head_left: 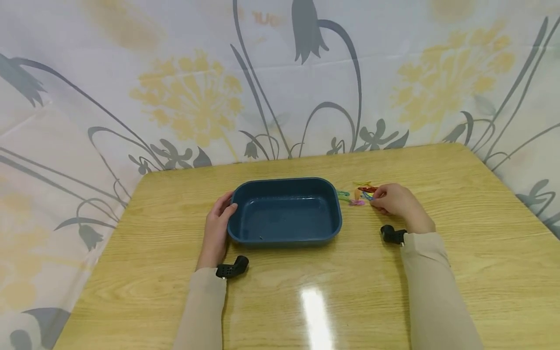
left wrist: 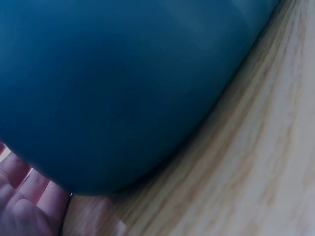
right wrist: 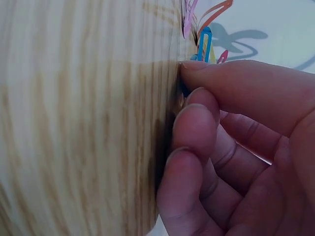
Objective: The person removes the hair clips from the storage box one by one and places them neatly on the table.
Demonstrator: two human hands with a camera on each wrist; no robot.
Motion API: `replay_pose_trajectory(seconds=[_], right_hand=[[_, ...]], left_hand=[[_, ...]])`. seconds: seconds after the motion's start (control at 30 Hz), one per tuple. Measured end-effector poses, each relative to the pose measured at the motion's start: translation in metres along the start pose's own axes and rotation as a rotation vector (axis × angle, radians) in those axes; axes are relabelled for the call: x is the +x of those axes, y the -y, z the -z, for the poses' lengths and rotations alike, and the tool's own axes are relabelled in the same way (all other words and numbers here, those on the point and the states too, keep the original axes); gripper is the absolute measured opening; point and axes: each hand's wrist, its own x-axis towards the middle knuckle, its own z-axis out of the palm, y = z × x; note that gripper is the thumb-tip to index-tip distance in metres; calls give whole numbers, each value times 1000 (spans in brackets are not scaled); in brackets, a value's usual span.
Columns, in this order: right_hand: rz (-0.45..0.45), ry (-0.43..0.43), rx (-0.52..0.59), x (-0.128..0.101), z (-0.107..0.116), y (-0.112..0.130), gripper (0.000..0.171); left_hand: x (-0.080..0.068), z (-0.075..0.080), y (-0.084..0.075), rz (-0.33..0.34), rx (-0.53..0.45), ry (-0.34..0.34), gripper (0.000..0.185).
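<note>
Coloured paper clips lie right of centre in the frame, beside the blue tray. They look light, thin, slippery; best pinched at one loop. The right hand pinches at one; the left hand rests flat against the tray.

A dark blue tray sits on a light wooden worktop. The left hand rests against the tray's left end, fingers lying along its rim. Just to the right of the tray lies a small heap of coloured paper clips; the right hand is at this heap, its curled fingertips touching the clips. Both arms wear beige sleeves. A floral cloth hangs behind the worktop.
</note>
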Motion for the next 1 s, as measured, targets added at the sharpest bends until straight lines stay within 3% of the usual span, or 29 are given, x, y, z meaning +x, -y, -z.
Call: replay_pose_trajectory(seconds=[0.13, 0.63, 1.0], right_hand=[[5, -16, 0, -2, 0, -2, 21], [22, -111, -55, -10, -2, 0, 17], [11, -150, -81, -10, -6, 1, 16]], left_hand=[[2, -1, 4, -5, -5, -2, 39], [-7, -5, -8, 6, 25, -4, 42], [5, -1, 12, -19, 19, -29, 39]])
